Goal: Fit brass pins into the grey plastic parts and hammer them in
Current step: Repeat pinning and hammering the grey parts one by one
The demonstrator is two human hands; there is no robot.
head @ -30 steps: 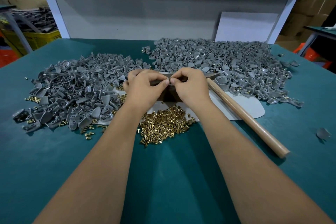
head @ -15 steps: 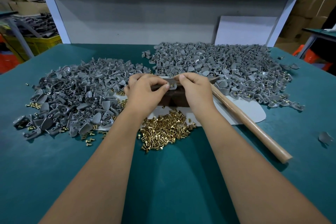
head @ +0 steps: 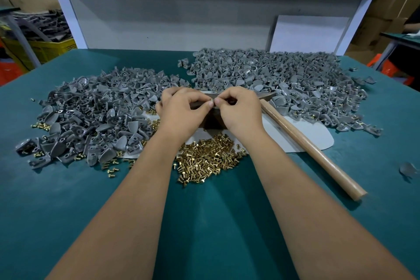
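Two hands at work, fingertips meeting above a dark block.
Left hand (head: 181, 109): grip curled, thumb and forefinger pinched on something small at the meeting point; whether a pin or a part is hidden.
Right hand (head: 238, 109): grip likewise curled and pinching at the same spot; contents too small to name.
Brass pins (head: 209, 159): loose heap just nearer the person than both grips.
Grey plastic parts: one pile (head: 95, 111) outward of the left grip, a second (head: 272, 84) beyond and outward of the right grip.
Hammer handle (head: 313, 152): lying on the table (head: 204, 234) just outward of the right grip, unheld.
Step judged: seating a pin in a part. Advice: hold the part steady, line the pin square with its hole, press it fully home over the block before reaching for the hammer.
Change from the earlier frames: fingertips stay pinched together over the block; only the camera's framing shifts slightly.
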